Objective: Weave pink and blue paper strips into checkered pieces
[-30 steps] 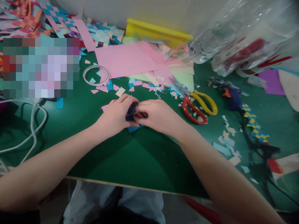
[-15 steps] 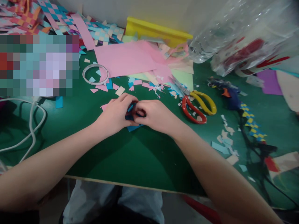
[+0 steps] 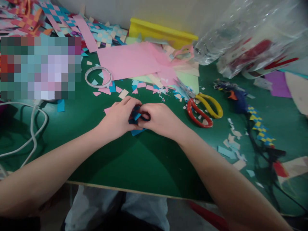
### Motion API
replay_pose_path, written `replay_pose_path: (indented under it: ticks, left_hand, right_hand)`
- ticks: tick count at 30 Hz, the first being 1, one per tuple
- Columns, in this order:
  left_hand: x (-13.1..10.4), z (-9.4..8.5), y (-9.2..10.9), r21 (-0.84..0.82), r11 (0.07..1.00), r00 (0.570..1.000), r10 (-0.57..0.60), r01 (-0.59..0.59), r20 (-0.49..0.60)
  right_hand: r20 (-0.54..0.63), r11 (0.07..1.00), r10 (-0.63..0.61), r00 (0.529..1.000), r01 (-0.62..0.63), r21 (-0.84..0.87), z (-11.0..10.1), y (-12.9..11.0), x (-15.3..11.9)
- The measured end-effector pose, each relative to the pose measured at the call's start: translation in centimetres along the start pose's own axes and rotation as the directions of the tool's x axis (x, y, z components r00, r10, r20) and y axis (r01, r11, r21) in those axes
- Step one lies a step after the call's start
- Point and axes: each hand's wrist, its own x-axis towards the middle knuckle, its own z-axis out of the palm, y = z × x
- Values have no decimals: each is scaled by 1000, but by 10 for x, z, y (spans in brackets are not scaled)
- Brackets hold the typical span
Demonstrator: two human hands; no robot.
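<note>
Both hands meet over the green table, fingertips close together around a small blue paper piece. My left hand curls round its left side, fingers bent and pinching. My right hand is closed, thumb and forefinger pressed together at the paper. More blue paper shows flat on the table beneath the hands. A bit of pink paper pokes out behind my left hand. The fingers hide most of the held piece.
Scissors lie right of the hands, a tape roll to the upper left. Pink sheets, paper scraps and woven strips lie around. A white cable is at left, plastic bags at upper right.
The small blue piece between the fingers has shifted slightly and turned, showing a lighter face. Both hands stay in nearly the same place.
</note>
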Motion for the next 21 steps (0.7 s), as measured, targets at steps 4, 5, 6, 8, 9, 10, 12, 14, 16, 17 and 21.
replay_pose_path:
  ticks: [4,5,6,8,9,10,12,14,16,17,21]
  left_hand:
    - [0,0,0,4,1000,1000,6,-6,-3]
    - [0,0,0,4,1000,1000,8,-8,-4]
    - [-1,0,0,5,1000,1000,7,-7,-4]
    - [-1,0,0,7,1000,1000,3,-3,-3]
    - [-1,0,0,8,1000,1000,1,-1,-4]
    - [-1,0,0,7,1000,1000,-2,2,-4]
    - [-1,0,1,2,1000,1000,-7,7,-3]
    - [-1,0,1,-9,1000,1000,-9,9,-4]
    - [-1,-1,1,-20,1000,1000,-7,7,-5]
    - [-1,-1,1,-26,1000,1000,-5,5,-6]
    - [-1,-2,-1,-61,998,1000,-4,4,-4]
  right_hand:
    - [-13,1000,16,1000,-16,-8,0,1,-1]
    - [-14,1000,18,1000,-18,-8,-1,2,-1]
    - [-13,1000,18,1000,-18,-4,-1,2,-1]
    - [-11,1000,20,1000,-20,7,-1,3,-1]
    - [-13,1000,20,1000,-20,13,-1,4,-1]
    - [-15,1000,19,1000,-18,18,-2,4,-1]
    - [-27,999,13,1000,-12,32,-2,4,-2]
    - [-36,998,10,999,-7,62,-2,4,-2]
    - [-48,994,16,999,-10,112,-2,3,-3]
    - [-56,989,20,998,-12,145,-2,3,-3]
    - [-73,963,43,996,-21,269,-2,2,-4]
